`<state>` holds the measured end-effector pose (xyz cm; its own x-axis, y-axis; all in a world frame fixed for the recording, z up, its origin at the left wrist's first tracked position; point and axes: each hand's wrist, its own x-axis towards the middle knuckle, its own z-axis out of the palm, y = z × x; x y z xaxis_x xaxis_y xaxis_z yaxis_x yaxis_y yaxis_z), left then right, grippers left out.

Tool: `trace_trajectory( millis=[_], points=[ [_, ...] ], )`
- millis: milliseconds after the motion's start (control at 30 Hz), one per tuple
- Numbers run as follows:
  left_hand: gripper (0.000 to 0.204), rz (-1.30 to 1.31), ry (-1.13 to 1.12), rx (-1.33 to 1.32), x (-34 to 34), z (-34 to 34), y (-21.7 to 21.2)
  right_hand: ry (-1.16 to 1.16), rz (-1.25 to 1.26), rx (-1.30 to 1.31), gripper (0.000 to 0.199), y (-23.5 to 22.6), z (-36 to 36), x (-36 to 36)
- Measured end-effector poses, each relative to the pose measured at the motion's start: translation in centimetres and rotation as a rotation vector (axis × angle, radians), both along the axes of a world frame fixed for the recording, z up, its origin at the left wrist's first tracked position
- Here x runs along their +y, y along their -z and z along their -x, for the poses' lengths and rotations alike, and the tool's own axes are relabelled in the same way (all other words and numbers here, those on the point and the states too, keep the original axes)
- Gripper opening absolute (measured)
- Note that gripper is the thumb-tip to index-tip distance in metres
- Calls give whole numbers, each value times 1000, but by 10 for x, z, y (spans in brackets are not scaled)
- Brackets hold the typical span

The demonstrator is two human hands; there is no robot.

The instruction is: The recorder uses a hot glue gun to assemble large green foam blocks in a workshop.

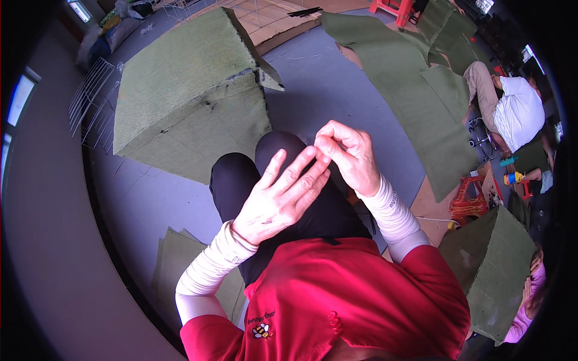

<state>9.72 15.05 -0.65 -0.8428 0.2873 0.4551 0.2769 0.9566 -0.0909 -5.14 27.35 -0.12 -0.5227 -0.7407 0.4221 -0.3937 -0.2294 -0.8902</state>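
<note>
Two hands met above the black-trousered knees (265,165): the left hand (280,201) was spread, its fingertips touching the right hand (349,153), whose pinched fingers held something too small to identify; a green felt-covered box (186,96) lay just ahead on the floor.

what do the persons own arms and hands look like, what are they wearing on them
Both hands, left hand and right hand, are bare, no gloves. Each forearm wears a snug cream arm sleeve from wrist upward, under the short sleeves of a red top.

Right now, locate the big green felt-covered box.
In the head view, the green felt-covered box sits upper left on the grey floor, just beyond the person's knees, beside a white wire rack.
</note>
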Motion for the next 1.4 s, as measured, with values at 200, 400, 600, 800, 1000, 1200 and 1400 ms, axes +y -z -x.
trace_trajectory(
  millis=[200,400,600,800,1000,1200,1400],
  points=[
    [47,-50,66,-59,6,0,5,197,7,-115,25,24,24,7],
    [48,-252,2,-29,-6,10,18,237,64,-283,11,68,45,11],
    [36,-572,-84,130,-22,23,27,361,70,-413,33,142,85,15],
    [18,-1171,-392,117,-65,39,56,703,-245,-651,26,282,93,39],
    [26,-1320,-530,168,-91,89,52,486,179,66,22,106,98,-64],
    [36,-1211,-620,337,-87,116,72,544,-43,706,22,59,91,-138],
    [42,-1222,-563,344,-96,122,76,460,-30,598,13,64,80,-152]
  ],
)
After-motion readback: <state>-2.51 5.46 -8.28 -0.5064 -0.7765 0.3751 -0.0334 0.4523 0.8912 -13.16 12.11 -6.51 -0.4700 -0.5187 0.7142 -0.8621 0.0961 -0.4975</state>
